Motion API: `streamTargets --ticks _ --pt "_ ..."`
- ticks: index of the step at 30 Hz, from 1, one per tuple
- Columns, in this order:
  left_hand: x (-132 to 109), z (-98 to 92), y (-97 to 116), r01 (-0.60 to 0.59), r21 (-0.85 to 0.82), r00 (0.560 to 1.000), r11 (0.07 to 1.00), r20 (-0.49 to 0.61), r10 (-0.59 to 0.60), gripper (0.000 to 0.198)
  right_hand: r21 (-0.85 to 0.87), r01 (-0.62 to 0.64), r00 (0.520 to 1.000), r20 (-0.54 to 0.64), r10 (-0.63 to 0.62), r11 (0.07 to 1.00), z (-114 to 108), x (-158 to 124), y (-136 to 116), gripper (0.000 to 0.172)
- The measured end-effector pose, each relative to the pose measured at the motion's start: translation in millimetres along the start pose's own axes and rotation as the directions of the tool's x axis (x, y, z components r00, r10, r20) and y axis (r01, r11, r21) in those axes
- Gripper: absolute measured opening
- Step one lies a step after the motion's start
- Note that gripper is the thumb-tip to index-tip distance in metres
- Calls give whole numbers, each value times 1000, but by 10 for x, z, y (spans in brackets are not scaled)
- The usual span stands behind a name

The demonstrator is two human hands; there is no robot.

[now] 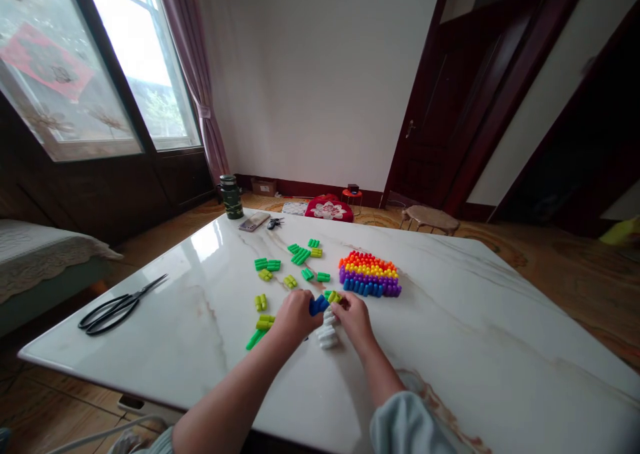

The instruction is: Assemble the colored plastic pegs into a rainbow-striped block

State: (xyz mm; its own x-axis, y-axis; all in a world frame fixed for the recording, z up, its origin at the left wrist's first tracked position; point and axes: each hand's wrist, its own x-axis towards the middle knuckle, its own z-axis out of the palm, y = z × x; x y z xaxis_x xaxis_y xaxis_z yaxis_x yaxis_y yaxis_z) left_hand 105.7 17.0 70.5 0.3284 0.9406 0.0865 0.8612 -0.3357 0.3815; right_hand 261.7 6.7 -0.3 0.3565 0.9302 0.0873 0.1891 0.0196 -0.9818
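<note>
My left hand (296, 314) is closed around blue plastic building pieces (319, 305). Pinched in the fingers of my right hand (354, 317) is a yellow-green plastic piece (334, 297), right beside the blue ones; whether they are joined I cannot tell. A bit of green shows between the hands. White pieces (327, 336) lie on the table just below, partly hidden by my right hand. Several green pieces (300, 255) and yellow-green pieces (261, 302) are scattered to the left and beyond. Right of my hands sits a block of joined pieces (370, 274) in red, orange, yellow, purple and blue rows.
Black-handled scissors (117, 305) lie at the left of the marble-patterned table (480, 334). Near its far left corner are a camouflage flask (231, 197), a phone (255, 221) and keys (275, 223). A round stool (430, 219) stands beyond the far edge.
</note>
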Motion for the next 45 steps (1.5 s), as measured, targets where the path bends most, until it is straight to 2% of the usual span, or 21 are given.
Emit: streamTargets --ticks 2,5,8,11,13,15,17,19,22,28,30,32,35,37,40,45 --pt "-5 8 0 -14 -35 999 999 -31 13 13 25 42 999 4 -42 999 29 -33 -59 37" --pt "-12 29 33 -43 -41 998 998 -51 41 13 45 31 1000 0 -31 999 10 -123 -217 41" --pt "-25 68 111 -86 -45 996 995 -33 85 14 90 -1 994 113 -9 996 -66 -201 -350 47" --pt "-33 113 197 -126 -93 992 988 -32 124 15 122 10 981 194 -34 992 -153 -234 -418 43" --pt "-29 138 239 -148 -142 988 979 -58 141 16 184 -45 989 148 17 982 -203 -242 -437 42" --pt "-17 154 269 -157 -215 986 964 -95 139 17 324 -157 987 93 134 933 -246 -252 -444 43" --pt "-2 159 293 -131 -321 988 938 -121 97 16 466 -248 969 100 228 849 -279 -270 -444 47" --pt "12 153 318 -76 -425 993 902 -115 29 16 515 -292 956 141 256 806 -299 -293 -437 49" --pt "26 141 349 -10 -516 994 857 -97 -47 17 428 -267 964 137 230 864 -297 -317 -415 48" --pt "40 173 356 6 -536 992 845 -102 -71 20 210 -56 986 168 20 976 -297 -240 -310 42" --pt "41 180 361 3 -538 992 843 -101 -69 22 77 38 994 103 -46 996 -379 -160 -238 34" --pt "38 172 374 15 -540 993 841 -89 -75 23 -91 106 994 -19 -109 990 -523 -56 -131 26" --pt "27 140 403 32 -538 994 842 -69 -82 24 -401 41 957 -247 -151 915 -799 110 84 22" --pt "20 124 422 37 -538 995 842 -58 -81 23 -531 -42 929 -333 -163 847 -956 200 228 22" --pt "16 125 447 33 -549 996 835 -51 -73 24 -561 -73 912 -372 -172 825 -1073 285 377 23" --pt "14 140 487 8 -556 997 831 -59 -49 22 -558 -30 910 -358 -208 829 -1047 340 466 26"
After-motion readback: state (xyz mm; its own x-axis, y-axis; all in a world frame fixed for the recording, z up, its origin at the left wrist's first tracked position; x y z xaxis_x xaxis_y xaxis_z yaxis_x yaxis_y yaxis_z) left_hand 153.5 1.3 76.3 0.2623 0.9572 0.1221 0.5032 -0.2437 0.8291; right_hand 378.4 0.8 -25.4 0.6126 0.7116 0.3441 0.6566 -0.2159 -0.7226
